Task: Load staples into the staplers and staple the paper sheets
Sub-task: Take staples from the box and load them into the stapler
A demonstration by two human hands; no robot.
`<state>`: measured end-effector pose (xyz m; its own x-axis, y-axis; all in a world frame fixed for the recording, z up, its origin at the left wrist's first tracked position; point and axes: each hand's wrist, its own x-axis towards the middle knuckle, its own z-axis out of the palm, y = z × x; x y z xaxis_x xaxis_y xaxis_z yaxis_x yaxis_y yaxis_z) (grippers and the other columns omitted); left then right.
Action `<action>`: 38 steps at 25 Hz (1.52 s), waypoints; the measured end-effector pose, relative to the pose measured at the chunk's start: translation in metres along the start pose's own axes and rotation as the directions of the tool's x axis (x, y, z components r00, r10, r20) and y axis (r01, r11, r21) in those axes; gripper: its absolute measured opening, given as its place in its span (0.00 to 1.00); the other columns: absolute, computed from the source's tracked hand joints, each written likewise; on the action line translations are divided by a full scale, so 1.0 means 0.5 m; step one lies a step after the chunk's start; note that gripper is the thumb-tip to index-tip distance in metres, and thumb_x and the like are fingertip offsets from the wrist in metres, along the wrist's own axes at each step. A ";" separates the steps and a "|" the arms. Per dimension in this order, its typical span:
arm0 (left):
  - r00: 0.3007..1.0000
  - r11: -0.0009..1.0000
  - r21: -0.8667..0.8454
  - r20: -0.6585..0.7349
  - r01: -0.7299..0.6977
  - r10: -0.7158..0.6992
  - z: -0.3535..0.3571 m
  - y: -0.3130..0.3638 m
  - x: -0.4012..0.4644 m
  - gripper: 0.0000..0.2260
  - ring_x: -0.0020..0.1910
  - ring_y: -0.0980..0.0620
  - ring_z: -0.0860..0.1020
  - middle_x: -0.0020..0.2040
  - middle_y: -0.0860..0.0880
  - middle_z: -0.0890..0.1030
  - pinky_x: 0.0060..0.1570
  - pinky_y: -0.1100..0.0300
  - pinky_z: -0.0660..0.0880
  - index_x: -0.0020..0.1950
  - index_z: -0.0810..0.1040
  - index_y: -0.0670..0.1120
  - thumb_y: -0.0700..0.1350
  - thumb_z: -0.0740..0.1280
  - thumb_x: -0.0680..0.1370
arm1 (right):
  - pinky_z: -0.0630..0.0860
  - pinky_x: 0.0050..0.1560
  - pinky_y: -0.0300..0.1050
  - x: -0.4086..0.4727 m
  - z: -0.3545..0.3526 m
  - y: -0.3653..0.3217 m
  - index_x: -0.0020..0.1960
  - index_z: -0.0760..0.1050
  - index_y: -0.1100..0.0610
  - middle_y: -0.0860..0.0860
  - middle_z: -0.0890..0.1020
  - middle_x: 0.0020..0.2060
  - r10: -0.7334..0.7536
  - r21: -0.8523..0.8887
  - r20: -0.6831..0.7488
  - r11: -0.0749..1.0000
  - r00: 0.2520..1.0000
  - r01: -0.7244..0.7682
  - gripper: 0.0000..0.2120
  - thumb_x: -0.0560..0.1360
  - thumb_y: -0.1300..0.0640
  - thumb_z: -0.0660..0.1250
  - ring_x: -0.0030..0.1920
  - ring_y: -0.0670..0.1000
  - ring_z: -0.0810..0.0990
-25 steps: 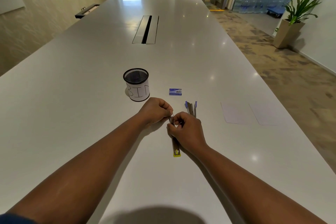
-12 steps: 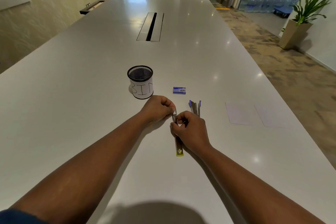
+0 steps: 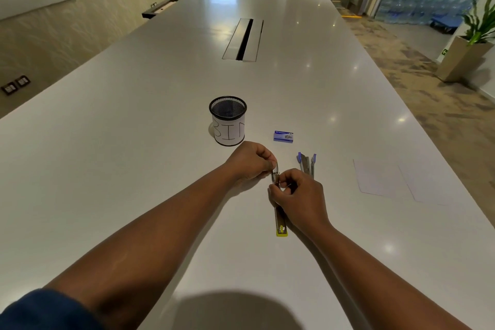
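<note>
A yellow stapler (image 3: 281,225) lies opened out flat on the white table (image 3: 134,142), its yellow end toward me. My left hand (image 3: 249,161) pinches its raised far end. My right hand (image 3: 297,195) holds the stapler's middle, and its fingertips pinch a thin strip of staples (image 3: 288,185) over the channel. A second, blue stapler (image 3: 306,165) lies opened just to the right. A small blue staple box (image 3: 283,136) sits behind them. Two paper sheets (image 3: 383,179) lie flat at the right.
A black mesh cup labelled BIN (image 3: 228,120) stands just beyond my left hand. A cable slot (image 3: 243,39) runs down the table's middle farther back. The table's right edge drops to a carpeted floor with a potted plant (image 3: 474,43).
Both hands stay at the yellow stapler. The right hand's fingers have shifted slightly along the channel with the staple strip; the head camera has tilted a little.
</note>
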<state>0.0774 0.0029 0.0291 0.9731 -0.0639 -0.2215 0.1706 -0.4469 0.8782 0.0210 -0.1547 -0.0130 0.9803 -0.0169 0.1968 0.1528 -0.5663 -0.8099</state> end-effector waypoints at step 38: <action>0.973 0.969 0.107 0.081 -0.224 0.216 0.004 -0.024 0.024 0.07 0.30 0.58 0.79 0.32 0.52 0.84 0.38 0.65 0.76 0.42 0.84 0.45 0.35 0.68 0.76 | 0.80 0.39 0.49 0.002 0.002 0.004 0.40 0.79 0.53 0.47 0.79 0.30 0.020 0.029 -0.011 0.999 1.000 -0.019 0.06 0.69 0.58 0.76 0.32 0.48 0.75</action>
<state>0.0866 0.0059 0.0150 0.9710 -0.2314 -0.0601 -0.0697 -0.5141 0.8549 0.0223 -0.1552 -0.0150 0.9816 -0.0374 0.1871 0.1374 -0.5416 -0.8293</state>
